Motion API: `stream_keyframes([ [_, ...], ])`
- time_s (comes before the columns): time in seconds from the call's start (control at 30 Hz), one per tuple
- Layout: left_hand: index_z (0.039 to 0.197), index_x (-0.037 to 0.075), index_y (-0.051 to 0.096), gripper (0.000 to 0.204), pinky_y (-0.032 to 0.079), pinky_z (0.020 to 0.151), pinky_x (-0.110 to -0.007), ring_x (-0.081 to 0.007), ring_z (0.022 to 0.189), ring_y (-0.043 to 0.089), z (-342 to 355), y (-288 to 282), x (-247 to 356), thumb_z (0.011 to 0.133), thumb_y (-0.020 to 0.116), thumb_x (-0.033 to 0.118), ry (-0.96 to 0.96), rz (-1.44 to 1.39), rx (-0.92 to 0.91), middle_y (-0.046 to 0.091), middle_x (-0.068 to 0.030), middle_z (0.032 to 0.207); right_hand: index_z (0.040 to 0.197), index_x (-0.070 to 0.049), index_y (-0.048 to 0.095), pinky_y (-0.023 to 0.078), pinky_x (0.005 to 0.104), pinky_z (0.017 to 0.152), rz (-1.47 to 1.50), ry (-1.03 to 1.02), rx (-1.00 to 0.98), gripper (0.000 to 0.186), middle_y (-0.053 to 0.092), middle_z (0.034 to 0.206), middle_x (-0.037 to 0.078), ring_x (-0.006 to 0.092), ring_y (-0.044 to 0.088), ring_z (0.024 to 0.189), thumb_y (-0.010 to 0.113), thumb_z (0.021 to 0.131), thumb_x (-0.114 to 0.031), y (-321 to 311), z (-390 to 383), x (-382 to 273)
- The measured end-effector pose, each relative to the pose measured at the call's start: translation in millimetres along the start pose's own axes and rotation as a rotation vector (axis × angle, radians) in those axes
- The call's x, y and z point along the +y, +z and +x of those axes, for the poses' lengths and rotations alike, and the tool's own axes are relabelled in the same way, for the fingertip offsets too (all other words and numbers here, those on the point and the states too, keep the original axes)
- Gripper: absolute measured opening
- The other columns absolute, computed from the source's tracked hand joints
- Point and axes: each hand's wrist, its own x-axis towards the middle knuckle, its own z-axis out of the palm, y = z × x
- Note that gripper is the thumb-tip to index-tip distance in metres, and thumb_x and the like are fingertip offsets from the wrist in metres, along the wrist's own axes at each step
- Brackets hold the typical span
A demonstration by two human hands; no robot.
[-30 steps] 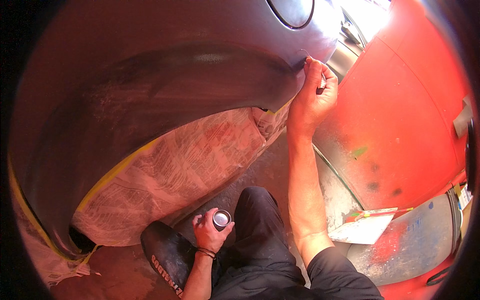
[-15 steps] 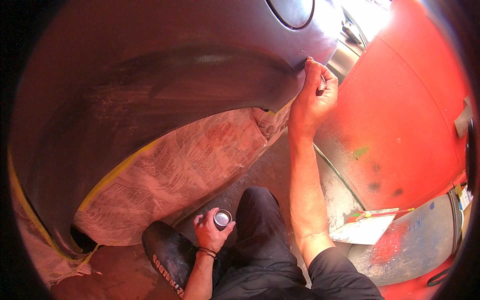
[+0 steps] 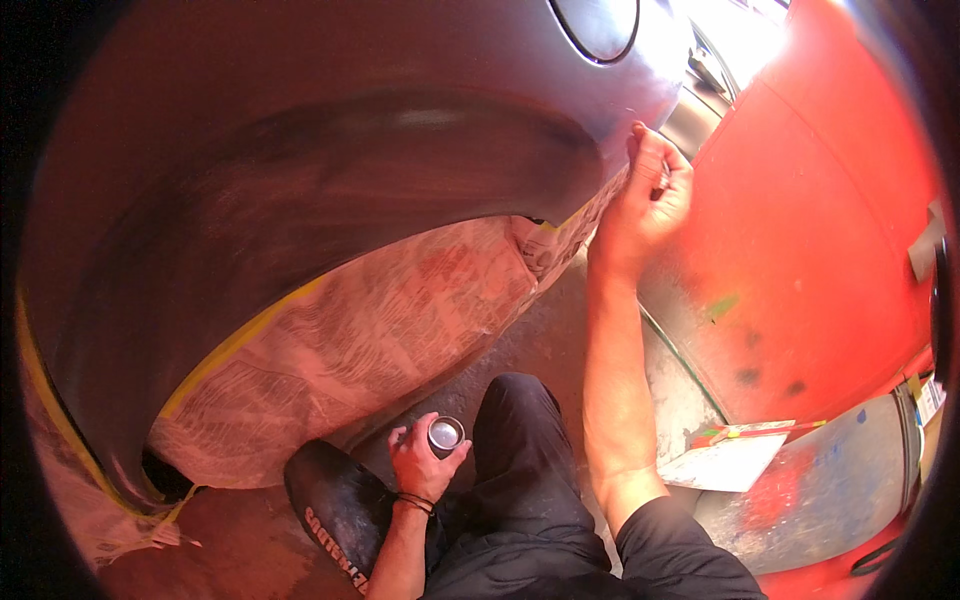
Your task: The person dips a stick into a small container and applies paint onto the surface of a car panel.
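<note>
My left hand (image 3: 418,468), low in front of my knees, is wrapped round a small round dark container (image 3: 446,434) with a pale grey inside or top. My right hand (image 3: 655,195) is raised beside the right end of a dark car body panel (image 3: 400,60). Its fingers are curled in a pinch, and a small pale bit shows at the palm; what it is I cannot make out. Whether the fingertips touch the panel is unclear. A smoky dark band (image 3: 350,170) runs along the panel above the wheel arch.
Masking paper (image 3: 350,340), edged by yellow tape (image 3: 245,335), covers the arch opening. A round flap (image 3: 600,25) sits higher on the panel. On the right are a red panel (image 3: 810,220), a white card (image 3: 725,465) and a scuffed, paint-stained translucent piece (image 3: 820,490).
My right hand has moved right and slightly down, off the spot by the panel's end. The view has shifted a little. My left hand and the container stay in place.
</note>
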Motion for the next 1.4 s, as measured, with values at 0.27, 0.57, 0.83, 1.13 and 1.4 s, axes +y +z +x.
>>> stream_keyframes([
  [0.27, 0.137, 0.013, 0.069, 0.077, 0.045, 0.112, -0.051, -0.0359, 0.116, 0.068, 2.3, -2.5, -2.5, 0.076, 0.1, 0.047, -0.005, -0.045, 0.07, 0.077, -0.0103, 0.122, 0.121, 0.001, 0.069, 0.06, 0.0324, 0.092, -0.292, 0.307, -0.214, 0.024, 0.077, 0.114, 0.009, 0.0168, 0.075, 0.104, 0.064, 0.119, -0.023, -107.2, -114.3, 10.1],
  [0.57, 0.139, 0.011, 0.067, 0.075, 0.044, 0.113, -0.051, -0.0357, 0.114, 0.071, 5.4, -8.7, 8.3, 0.08, 0.098, 0.045, 0.016, -0.148, 0.034, 0.078, -0.011, 0.127, 0.122, -0.004, 0.069, 0.06, 0.0303, 0.076, -0.281, 0.898, -0.336, 0.026, 0.073, 0.106, 0.004, 0.0121, 0.072, 0.08, 0.064, 0.118, -0.029, -209.4, -247.3, 13.1],
  [0.83, 0.138, 0.011, 0.067, 0.074, 0.046, 0.109, -0.051, -0.0369, 0.113, 0.07, 5.6, -12.3, 12.7, 0.08, 0.099, 0.043, 0.008, -0.207, 0.014, 0.077, -0.0122, 0.126, 0.123, -0.005, 0.069, 0.06, 0.0299, 0.074, -0.218, 0.965, -0.251, 0.024, 0.072, 0.108, 0.004, 0.0131, 0.071, 0.078, 0.064, 0.118, -0.027, -215.4, -246.9, 18.5],
  [1.13, 0.137, 0.011, 0.068, 0.072, 0.044, 0.111, -0.05, -0.0366, 0.116, 0.069, 6.1, -30.0, 15.7, 0.079, 0.099, 0.039, 0.034, -0.17, 0.025, 0.077, -0.0122, 0.128, 0.121, -0.006, 0.07, 0.059, 0.0303, 0.074, -0.091, 1.007, -0.176, 0.023, 0.074, 0.105, 0.002, 0.0129, 0.071, 0.078, 0.067, 0.117, -0.028, -211.0, -246.8, 17.8],
  [1.4, 0.138, 0.011, 0.066, 0.069, 0.043, 0.115, -0.051, -0.0353, 0.116, 0.071, 10.1, -48.5, 28.9, 0.082, 0.098, 0.036, 0.103, -0.122, 0.075, 0.078, -0.0127, 0.124, 0.123, -0.008, 0.069, 0.06, 0.0324, 0.074, 0.006, 0.999, -0.058, 0.02, 0.076, 0.108, 0.003, 0.016, 0.072, 0.077, 0.068, 0.116, -0.027, -236.8, -233.1, 21.2],
])
